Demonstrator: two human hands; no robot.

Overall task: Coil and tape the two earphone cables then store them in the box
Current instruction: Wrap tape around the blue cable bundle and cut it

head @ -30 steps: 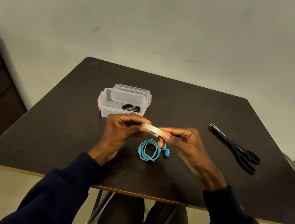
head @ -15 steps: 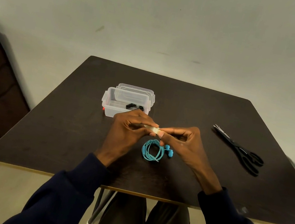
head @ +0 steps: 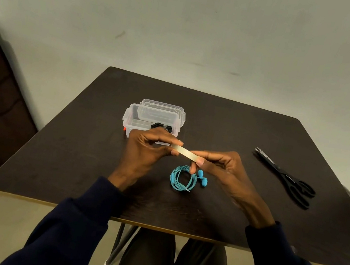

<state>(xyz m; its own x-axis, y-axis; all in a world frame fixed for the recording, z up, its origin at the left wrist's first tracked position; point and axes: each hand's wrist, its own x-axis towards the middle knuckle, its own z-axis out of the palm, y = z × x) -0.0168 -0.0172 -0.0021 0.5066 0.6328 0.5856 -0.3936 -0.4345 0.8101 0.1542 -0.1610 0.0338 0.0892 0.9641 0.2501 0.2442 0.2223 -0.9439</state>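
Both hands are closed on one thing: the left hand (head: 147, 151) pinches one end of a pale tape strip (head: 185, 152) between thumb and fingertips, and the right hand (head: 224, 168) pinches the other end between thumb and forefinger, so the strip runs taut between them above the table (head: 229, 123). Whether a roll sits hidden in the left palm cannot be told. Directly beneath the grip, a little toward the person, the blue earphone cable (head: 181, 179) lies on the table wound into a neat ring, its blue earbuds (head: 202, 179) resting just beside the ring under the right fingertips. No tape shows on that coil, and the strip does not touch it. Beyond the left hand stands the clear plastic box (head: 129, 119), open, with a black earphone (head: 161, 127) bundled inside; whether that bundle is taped is too small to tell. The clear lid (head: 162, 105) lies just behind the box. Well off to the right of the grip lie black scissors (head: 287, 179), untouched. By this layout the task looks a little past halfway: one cable seems stored, the second is coiled, and the tape for it is in hand. What remains, most likely, is binding the blue ring with the strip and putting it in the box with the black one.
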